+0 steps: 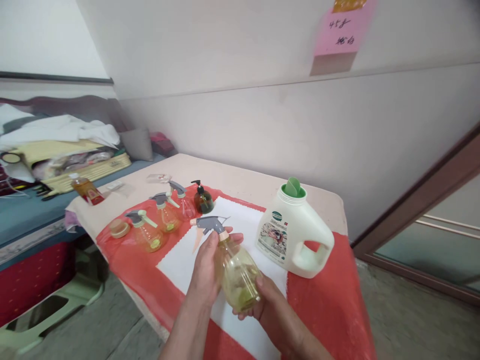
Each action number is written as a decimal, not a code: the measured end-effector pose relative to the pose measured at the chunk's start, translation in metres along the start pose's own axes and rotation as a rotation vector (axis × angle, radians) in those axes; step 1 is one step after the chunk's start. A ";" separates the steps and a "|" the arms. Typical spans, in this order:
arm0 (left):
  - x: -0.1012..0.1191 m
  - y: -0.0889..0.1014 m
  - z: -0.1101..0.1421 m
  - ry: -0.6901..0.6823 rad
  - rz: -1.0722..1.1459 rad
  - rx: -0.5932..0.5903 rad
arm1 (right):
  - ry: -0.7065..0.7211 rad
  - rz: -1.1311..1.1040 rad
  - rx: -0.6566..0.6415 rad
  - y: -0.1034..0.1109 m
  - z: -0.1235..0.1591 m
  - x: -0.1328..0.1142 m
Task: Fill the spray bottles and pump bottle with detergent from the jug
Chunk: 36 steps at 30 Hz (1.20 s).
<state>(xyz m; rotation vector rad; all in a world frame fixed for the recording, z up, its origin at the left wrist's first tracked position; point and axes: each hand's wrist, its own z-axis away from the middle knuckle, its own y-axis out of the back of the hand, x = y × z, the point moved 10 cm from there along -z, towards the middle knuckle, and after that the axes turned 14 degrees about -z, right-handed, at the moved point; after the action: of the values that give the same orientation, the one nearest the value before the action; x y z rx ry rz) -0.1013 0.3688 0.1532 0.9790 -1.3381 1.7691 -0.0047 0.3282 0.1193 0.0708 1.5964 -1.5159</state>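
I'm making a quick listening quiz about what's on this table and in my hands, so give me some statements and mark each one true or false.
1. The left hand and the right hand both hold the gray-headed spray bottle. True.
2. The white jug with a handle lies on its side. False: it stands upright.
3. The dark green bottle has a black pump top. True.
4. The pink note lies on the table. False: it is up on the wall.
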 end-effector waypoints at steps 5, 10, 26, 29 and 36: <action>0.003 -0.001 0.002 -0.025 -0.024 0.023 | -0.072 -0.120 0.021 0.005 -0.001 0.014; 0.003 -0.006 0.007 -0.022 -0.060 0.005 | -0.179 -0.315 0.027 -0.002 0.006 0.029; 0.007 -0.003 0.014 -0.026 -0.352 0.019 | 0.151 0.290 -0.193 -0.024 0.005 -0.035; 0.005 -0.016 0.018 -0.111 -0.478 -0.036 | 0.183 0.460 -0.107 -0.014 0.009 -0.046; -0.003 -0.035 0.003 -0.151 -0.401 -0.275 | 0.449 0.302 -0.009 -0.004 0.046 -0.125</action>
<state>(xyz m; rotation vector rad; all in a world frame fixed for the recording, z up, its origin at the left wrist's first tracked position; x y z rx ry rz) -0.0693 0.3731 0.1661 1.1470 -1.3236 1.1991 0.0916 0.3542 0.2079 0.6580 1.8385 -1.3121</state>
